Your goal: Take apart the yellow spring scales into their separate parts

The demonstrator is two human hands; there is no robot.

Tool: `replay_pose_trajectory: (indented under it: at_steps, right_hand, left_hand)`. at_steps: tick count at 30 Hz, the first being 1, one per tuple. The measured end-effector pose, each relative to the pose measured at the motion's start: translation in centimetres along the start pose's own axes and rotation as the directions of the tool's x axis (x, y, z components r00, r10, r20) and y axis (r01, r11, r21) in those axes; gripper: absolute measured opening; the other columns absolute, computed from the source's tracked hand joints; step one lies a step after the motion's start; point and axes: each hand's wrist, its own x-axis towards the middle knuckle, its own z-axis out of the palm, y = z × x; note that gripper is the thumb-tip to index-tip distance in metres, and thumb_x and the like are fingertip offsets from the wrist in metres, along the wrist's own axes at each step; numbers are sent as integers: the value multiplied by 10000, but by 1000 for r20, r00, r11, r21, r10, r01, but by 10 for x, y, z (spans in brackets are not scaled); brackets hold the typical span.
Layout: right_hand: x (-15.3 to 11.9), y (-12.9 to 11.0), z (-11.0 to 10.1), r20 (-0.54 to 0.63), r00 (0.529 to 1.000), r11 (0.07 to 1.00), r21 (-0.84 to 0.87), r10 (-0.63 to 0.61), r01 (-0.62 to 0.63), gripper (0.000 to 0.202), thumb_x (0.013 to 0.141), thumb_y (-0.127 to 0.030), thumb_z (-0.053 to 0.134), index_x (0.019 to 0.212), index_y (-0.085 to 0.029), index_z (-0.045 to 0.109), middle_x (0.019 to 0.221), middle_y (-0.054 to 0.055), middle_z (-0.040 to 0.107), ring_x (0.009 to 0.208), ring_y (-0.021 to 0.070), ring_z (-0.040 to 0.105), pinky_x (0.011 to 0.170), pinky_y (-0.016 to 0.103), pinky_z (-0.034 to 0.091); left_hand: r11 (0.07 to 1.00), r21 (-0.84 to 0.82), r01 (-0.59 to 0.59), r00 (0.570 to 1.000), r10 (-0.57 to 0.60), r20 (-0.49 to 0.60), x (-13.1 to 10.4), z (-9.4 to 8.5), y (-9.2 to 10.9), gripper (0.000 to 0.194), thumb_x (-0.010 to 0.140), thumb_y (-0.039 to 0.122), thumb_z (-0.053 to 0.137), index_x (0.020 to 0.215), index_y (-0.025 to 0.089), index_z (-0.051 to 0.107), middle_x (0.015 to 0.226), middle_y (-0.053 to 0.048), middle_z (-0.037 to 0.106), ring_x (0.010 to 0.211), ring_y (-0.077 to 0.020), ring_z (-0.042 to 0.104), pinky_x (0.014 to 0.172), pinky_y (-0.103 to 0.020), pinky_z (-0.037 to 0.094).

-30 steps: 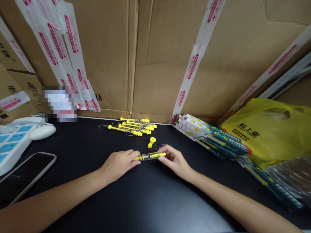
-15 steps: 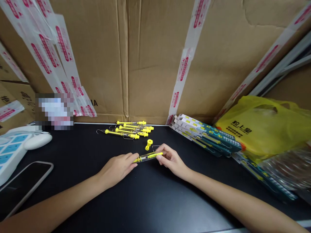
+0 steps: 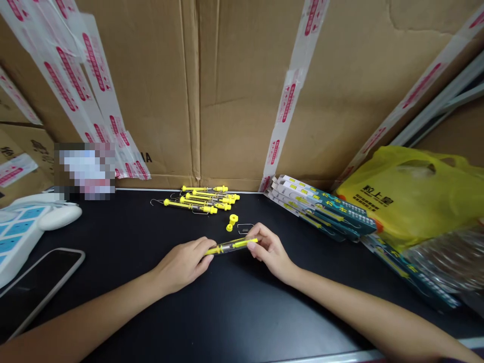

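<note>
a wall of taped cardboard boxes (image 3: 242,91) closes off the far side, and a black table (image 3: 234,312) fills the near ground. at far right sits a yellow plastic bag (image 3: 412,196), with a fanned stack of teal and white packets (image 3: 321,209) just left of it against the boxes. at the left edge lie a white power strip (image 3: 15,237), a white mouse (image 3: 58,217) and a dark phone (image 3: 38,277) nearer the viewer. a cluster of yellow spring scales (image 3: 200,199) with wire hooks lies far centre, near the foot of the boxes. nearer than these, two small yellow caps (image 3: 231,222) sit just beside a loose wire hook with spring (image 3: 244,229). the left hand (image 3: 181,262) and right hand (image 3: 270,249) meet in the middle of the table, holding between them one clear tube with yellow ends (image 3: 230,245), lying almost level, its right end tilted slightly far. the left fingers are together, pinched on the tube's left yellow tip; the right thumb and fingertips are clamped on its right yellow end, the clear middle bare between the two hands, just above the table
</note>
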Motion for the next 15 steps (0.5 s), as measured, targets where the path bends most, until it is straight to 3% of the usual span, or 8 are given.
replay_pose_trajectory:
  at_steps: [4,9,15]
  right_hand:
    - [0,1,1,3,1000,1000,27,13,-13,257,822,-370,603,768,-190,428,574,-66,465,454,41,381,392,152,292]
    - [1,6,0,75,994,990,111,76,-84,278,801,-341,637,813,-204,396,550,-88,506,355,15,345,312,113,245]
    - [2,9,1,152,976,971,158,154,-178,351,708,-300,724,910,-199,454,595,-72,563,383,53,490,317,139,400]
  left_hand:
    - [998,60,8,1000,-10,20,0,3,-3,242,958,329,314,1103,224,476,937,-9,573,762,-137,602,640,-223,450]
    - [998,40,43,999,-44,7,1,3,-7,286,955,387,334,1185,270,459,996,7,577,801,-138,619,676,-223,467]
    - [998,-46,48,998,-50,-31,0,4,-11,326,920,449,406,1194,284,469,1057,9,597,879,-147,621,760,-239,476]
